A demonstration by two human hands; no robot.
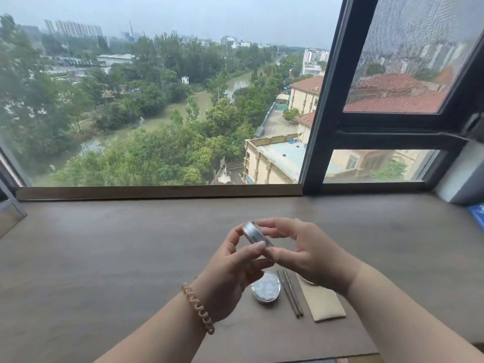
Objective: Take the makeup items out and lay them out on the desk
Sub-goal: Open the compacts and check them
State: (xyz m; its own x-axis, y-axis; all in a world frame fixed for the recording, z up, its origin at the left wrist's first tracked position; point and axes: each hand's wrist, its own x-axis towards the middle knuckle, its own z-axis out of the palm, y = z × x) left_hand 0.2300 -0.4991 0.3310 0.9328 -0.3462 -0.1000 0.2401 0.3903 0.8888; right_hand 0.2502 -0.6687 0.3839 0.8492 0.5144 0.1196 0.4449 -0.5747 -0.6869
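Both hands hold a small silver case [254, 235] up in the air, over the middle of the desk [104, 244]. The left hand [230, 271] pinches its near and left edge with curled fingers. The right hand [309, 252] pinches the right side with its fingertips. A bracelet [198, 307] sits on the left wrist.

Some things lie on the desk already, near the person. A round shiny box [265, 287] is there. Just to its right lie two thin sticks [290, 294], side by side. Right of those is a flat tan pouch [324, 302]. The right wrist hides its far end.

I think this is the laying-out step, and it is partly done. The silver case looks like the item being put down now. Next it needs a bare spot on the desk, maybe left of the round box or farther away. It should go down flat and softly so it does not bump the others.
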